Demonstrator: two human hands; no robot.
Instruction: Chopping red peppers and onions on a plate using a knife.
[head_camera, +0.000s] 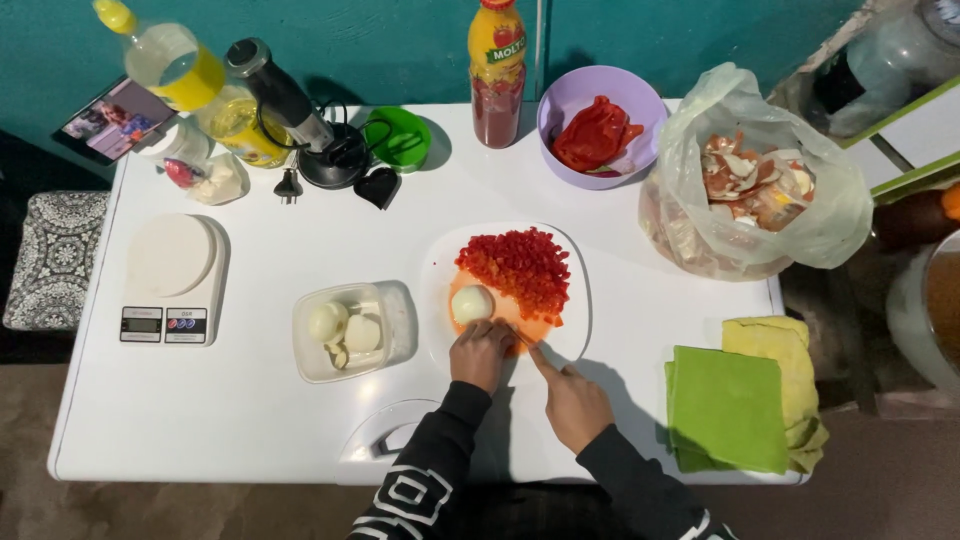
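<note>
- the left hand (480, 352) rests with curled fingers on a peeled whitish onion (471, 303), steadying it on the round white plate (572, 330).
- the right hand (575, 402) is clenched around a knife (528, 340), its blade mostly hidden, tip toward the onion.
- a heap of diced red pepper (520, 268) lies just behind the onion on the same plate.
- the plate sits mid white bench (250, 420), beside a clear plastic tub (345, 332) of onion pieces.

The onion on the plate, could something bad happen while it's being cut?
Maybe. The left hand holds the round onion right beside the knife in the right hand, so the fingers could get nicked. The onion could also roll. The plate is crowded with chopped red pepper, so some could be pushed off.
</note>
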